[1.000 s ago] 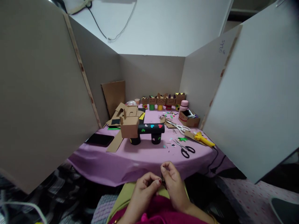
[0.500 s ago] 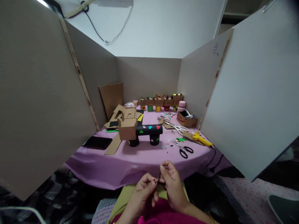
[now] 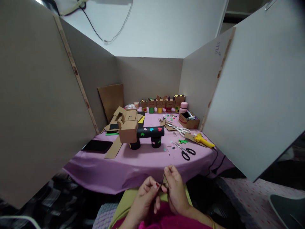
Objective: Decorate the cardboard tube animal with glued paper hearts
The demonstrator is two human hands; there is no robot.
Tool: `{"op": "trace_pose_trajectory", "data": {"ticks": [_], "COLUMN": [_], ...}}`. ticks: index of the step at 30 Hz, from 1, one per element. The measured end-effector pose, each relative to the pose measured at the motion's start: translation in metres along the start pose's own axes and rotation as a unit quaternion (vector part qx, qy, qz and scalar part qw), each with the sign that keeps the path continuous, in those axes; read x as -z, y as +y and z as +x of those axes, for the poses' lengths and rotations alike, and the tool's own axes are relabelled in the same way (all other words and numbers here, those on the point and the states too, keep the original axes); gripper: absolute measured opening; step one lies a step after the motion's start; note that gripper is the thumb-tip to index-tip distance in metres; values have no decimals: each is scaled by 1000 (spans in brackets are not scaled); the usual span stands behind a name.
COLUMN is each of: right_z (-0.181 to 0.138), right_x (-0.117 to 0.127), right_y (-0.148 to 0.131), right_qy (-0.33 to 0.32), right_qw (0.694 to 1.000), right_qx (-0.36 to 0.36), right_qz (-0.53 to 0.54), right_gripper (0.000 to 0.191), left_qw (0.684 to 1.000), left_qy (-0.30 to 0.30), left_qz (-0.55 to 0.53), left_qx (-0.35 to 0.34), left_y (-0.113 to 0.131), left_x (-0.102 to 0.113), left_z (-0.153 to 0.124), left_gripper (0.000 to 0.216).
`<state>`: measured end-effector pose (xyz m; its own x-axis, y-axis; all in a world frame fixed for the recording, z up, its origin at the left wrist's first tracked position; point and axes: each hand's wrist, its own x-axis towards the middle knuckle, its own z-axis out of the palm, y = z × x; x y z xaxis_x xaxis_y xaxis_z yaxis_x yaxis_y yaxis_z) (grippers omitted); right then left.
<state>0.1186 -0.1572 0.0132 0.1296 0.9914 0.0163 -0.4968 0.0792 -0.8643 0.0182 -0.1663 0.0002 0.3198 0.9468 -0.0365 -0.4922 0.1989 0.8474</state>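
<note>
My left hand [image 3: 145, 196] and my right hand [image 3: 174, 187] meet over my lap, just in front of the table's near edge. Both pinch a small thin dark strip [image 3: 162, 180] between thumb and fingertips; I cannot tell what it is. On the purple table cover [image 3: 143, 162] stands a craft animal [image 3: 142, 134]: a black tube body with coloured hearts, two black tube legs and a brown cardboard box head. It is well beyond my hands.
Black-handled scissors [image 3: 186, 152], white-handled scissors [image 3: 182, 129] and a yellow glue gun [image 3: 202, 140] lie on the right. A dark tablet [image 3: 97, 146] and cardboard scraps [image 3: 119, 119] lie left. Small cardboard figures [image 3: 162, 104] line the back. Grey boards [image 3: 43, 95] wall in the table.
My hands stay together over my lap, and the fingers have shifted slightly on the small strip. The view has drifted a little to the right.
</note>
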Motion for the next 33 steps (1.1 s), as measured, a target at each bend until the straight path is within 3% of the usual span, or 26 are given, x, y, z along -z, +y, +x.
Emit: {"op": "trace_pose_trajectory", "data": {"ticks": [6, 11, 15, 17, 20, 22, 28, 33], "right_z": [4, 7, 6, 4, -1, -5, -13, -15], "right_x": [1, 8, 20, 26, 29, 28, 20, 21], "right_y": [3, 3, -6, -12, -19, -21, -26, -26], "right_qy": [-4, -29, -16, -51, -181, -227, -240, -217], "right_qw": [999, 995, 998, 993, 969, 956, 962, 969], "right_qx": [-45, -95, -43, -15, -6, -1, -19, -23], "right_qz": [14, 19, -46, -103, -168, -185, -131, -114], "right_gripper": [44, 41, 34, 36, 33, 36, 36, 36], "left_qw": [999, 995, 993, 993, 993, 992, 985, 988], "left_qy": [-5, 40, 71, 71, 63, 68, 104, 98], "left_qz": [43, 90, 95, 97, 96, 103, 136, 112], "left_qx": [6, -5, 1, 9, 9, 5, -29, -29], "left_y": [-5, 5, 17, 21, 22, 22, 24, 18], "left_x": [1, 1, -5, -8, -11, -11, -15, -12], "left_z": [-6, -8, -7, -8, -9, -9, -10, -6], "left_gripper": [40, 40, 43, 44, 45, 44, 46, 44]}}
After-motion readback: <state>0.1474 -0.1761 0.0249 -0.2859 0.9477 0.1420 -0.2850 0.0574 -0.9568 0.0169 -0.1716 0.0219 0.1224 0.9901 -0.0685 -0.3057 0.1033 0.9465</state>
